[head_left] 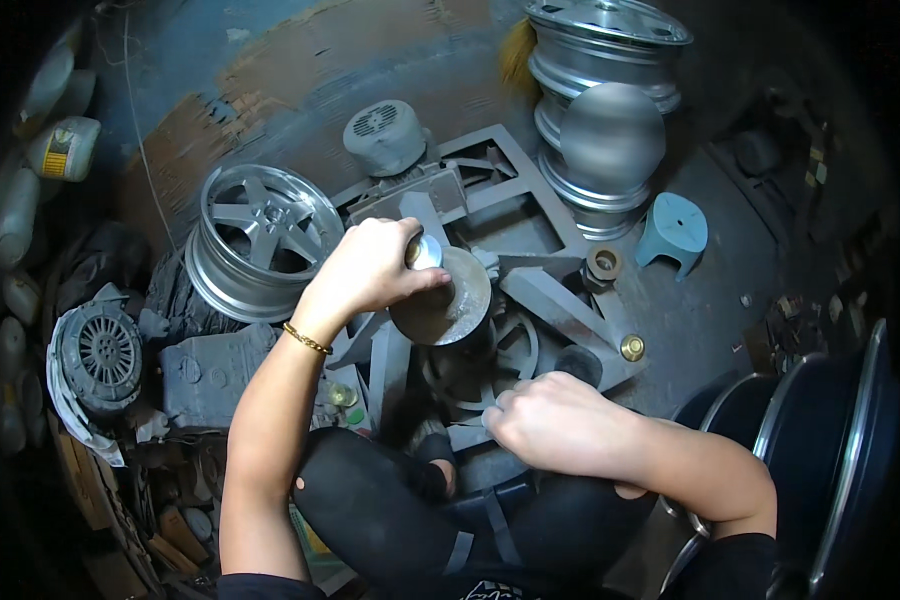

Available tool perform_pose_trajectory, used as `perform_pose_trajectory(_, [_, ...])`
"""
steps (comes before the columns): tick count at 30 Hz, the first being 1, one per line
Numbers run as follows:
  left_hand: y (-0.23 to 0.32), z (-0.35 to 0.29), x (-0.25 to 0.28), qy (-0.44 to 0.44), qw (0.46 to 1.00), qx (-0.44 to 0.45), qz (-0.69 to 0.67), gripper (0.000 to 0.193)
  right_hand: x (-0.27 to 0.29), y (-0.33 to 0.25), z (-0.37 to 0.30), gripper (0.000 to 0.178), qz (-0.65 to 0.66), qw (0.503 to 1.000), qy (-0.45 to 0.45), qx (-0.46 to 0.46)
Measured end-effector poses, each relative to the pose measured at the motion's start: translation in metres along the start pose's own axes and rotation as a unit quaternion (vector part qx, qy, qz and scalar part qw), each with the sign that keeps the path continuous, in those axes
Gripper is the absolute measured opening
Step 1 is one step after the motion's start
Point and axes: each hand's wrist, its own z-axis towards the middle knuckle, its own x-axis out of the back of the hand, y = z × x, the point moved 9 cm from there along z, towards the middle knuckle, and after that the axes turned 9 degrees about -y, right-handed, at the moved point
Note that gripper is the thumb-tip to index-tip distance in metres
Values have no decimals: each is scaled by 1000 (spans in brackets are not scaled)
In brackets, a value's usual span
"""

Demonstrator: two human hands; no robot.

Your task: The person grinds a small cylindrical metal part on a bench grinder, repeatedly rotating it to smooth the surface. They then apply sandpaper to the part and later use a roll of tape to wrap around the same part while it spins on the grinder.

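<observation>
My left hand [375, 268] is closed round a small silver round metal piece [426, 252], its thumb stretched over the round grey metal plate [455, 305]. That plate tops a machine set in a grey steel frame [582, 330]. Lower and to the right, my right hand [550, 422] is curled into a fist beside a spoked handwheel [518, 345] under the plate. What its fingers hold, if anything, is hidden. A brass-coloured round fitting [632, 347] rests on the frame's right corner, and a large rusty nut [603, 265] sits further back.
Left of the frame leans a silver five-spoke wheel rim [270, 222]. A grey motor [384, 137] stands behind. At the back right are stacked rims [595, 60] and a light-blue stool [673, 232]. More rims [820, 440] line my right side; a grey finned motor [98, 355] is at left.
</observation>
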Motion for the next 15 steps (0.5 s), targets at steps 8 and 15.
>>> perform_pose_trajectory(8, [4,0,7,-35,999,-39,3,63,0,2,6,14,-2,1000,-13,4])
perform_pose_trajectory(15, [39,-103,166,448,888,-90,-53,61,-5,9,9,16,4,1000,-23,-1])
